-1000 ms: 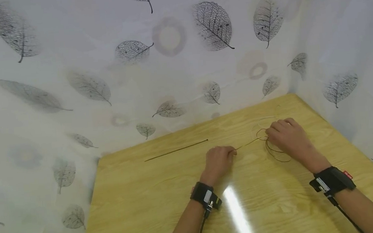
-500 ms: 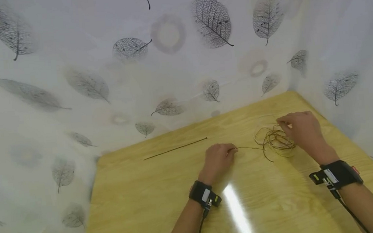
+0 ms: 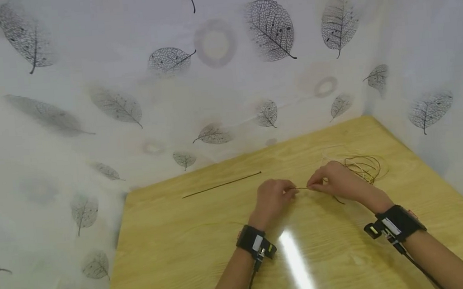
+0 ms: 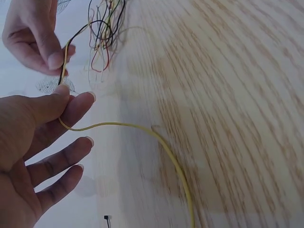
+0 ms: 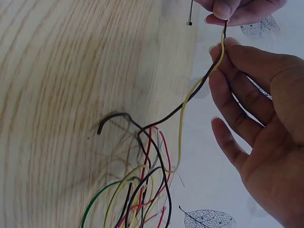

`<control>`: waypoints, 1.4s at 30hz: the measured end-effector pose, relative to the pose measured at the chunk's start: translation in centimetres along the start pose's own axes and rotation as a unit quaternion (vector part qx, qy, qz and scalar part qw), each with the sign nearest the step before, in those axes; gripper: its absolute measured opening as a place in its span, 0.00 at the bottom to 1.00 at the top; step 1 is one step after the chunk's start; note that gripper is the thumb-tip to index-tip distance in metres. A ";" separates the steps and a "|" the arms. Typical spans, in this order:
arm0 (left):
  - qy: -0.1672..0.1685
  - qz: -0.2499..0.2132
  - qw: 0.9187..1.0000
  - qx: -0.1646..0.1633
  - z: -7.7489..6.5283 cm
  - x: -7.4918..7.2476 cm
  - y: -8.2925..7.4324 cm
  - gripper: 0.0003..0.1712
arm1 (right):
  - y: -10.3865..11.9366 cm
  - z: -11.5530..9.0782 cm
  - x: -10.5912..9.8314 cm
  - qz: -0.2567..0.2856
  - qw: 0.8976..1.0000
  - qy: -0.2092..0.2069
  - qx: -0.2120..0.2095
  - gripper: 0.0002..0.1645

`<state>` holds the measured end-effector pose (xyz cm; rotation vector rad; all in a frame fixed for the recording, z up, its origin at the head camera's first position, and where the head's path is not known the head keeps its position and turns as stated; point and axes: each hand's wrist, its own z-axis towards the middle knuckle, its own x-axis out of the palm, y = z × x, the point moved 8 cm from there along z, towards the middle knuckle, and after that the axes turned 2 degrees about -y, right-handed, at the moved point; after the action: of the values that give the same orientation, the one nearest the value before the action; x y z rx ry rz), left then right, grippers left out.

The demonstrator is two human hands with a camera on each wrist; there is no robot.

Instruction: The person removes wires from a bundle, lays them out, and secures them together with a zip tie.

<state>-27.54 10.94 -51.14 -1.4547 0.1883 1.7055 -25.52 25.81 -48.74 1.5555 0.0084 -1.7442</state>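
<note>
My left hand (image 3: 274,198) pinches a yellow wire (image 4: 178,168) and a black wire (image 5: 168,115) between thumb and index finger. The yellow wire's free length curves out from that hand across the table in the left wrist view. Close to its right, my right hand (image 3: 334,181) pinches the same two wires, its fingertips a short gap from the left ones. Between the hands the pair runs side by side or twisted. Both wires lead back to a loose tangle of wires (image 3: 366,168) in yellow, black, red, white and green, partly behind my right hand.
A black cable tie (image 3: 222,184) lies straight on the wood-grain table (image 3: 176,267), left of the hands and toward the back. A curtain-like cover with leaf prints (image 3: 219,91) rises along the table's back, left and right edges.
My right hand first moved right, with the wires spreading into a visible tangle, then came back left to the pair beside my left hand. The left hand has stayed nearly still, pinching.
</note>
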 end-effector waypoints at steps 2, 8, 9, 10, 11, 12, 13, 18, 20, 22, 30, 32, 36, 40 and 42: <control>-0.005 0.004 1.000 -0.004 0.1 -0.1 0.2 0.06 | 0.3 -0.1 -0.1 -0.007 1.000 -0.001 -0.012 0.07; -0.012 -0.001 1.000 0.005 0.3 -0.4 0.0 0.06 | 1.1 -0.1 -0.6 -0.062 0.998 -0.015 -0.022 0.10; -0.011 -0.003 1.000 0.007 0.3 -0.4 0.0 0.06 | 1.1 -0.2 -0.6 -0.068 0.997 -0.018 -0.021 0.11; -0.010 -0.004 1.000 0.008 0.3 -0.4 -0.1 0.07 | 1.1 -0.2 -0.7 -0.073 0.997 -0.022 -0.021 0.12; -0.009 -0.004 1.000 0.010 0.2 -0.4 -0.1 0.07 | 1.0 -0.3 -0.8 -0.077 0.996 -0.026 -0.020 0.13; -0.008 -0.005 1.000 0.011 0.2 -0.4 -0.2 0.07 | 1.0 -0.3 -0.9 -0.079 0.996 -0.029 -0.021 0.13; -0.006 -0.008 1.000 0.011 0.2 -0.4 -0.2 0.07 | 1.0 -0.4 -0.9 -0.081 0.996 -0.033 -0.022 0.14; 0.005 -0.023 1.000 0.010 0.2 -0.4 -0.2 0.07 | 1.1 -0.5 -1.0 -0.084 0.995 -0.047 -0.021 0.13; 0.010 -0.028 0.999 0.014 0.3 -0.3 -0.3 0.07 | 1.3 -0.5 -0.8 -0.092 0.994 -0.052 -0.025 0.12; 0.017 -0.032 0.999 0.018 0.3 -0.1 -0.4 0.07 | 1.7 -0.5 -0.7 -0.104 0.992 -0.059 -0.035 0.11; 0.028 -0.043 0.999 0.013 0.2 0.4 -0.4 0.08 | 2.3 -0.4 -0.1 -0.100 0.991 -0.068 -0.057 0.07; 0.019 -0.041 0.999 0.012 0.2 0.4 -0.5 0.08 | 2.5 -0.4 -0.1 -0.099 0.991 -0.069 -0.061 0.05; -0.001 -0.021 1.000 0.014 0.2 0.4 -0.6 0.07 | 2.7 -0.5 -0.4 -0.103 0.989 -0.083 -0.065 0.03; -0.025 0.000 0.999 0.024 0.1 0.0 -1.1 0.08 | 2.8 -0.5 -0.4 -0.103 0.989 -0.089 -0.058 0.06; -0.038 0.010 0.999 0.029 0.1 -0.2 -1.3 0.07 | 2.8 -0.5 -0.3 -0.105 0.989 -0.087 -0.054 0.06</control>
<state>-26.78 11.74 -50.43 -1.3478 0.2100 1.7544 -23.60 24.24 -47.31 1.3597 0.1821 -2.0049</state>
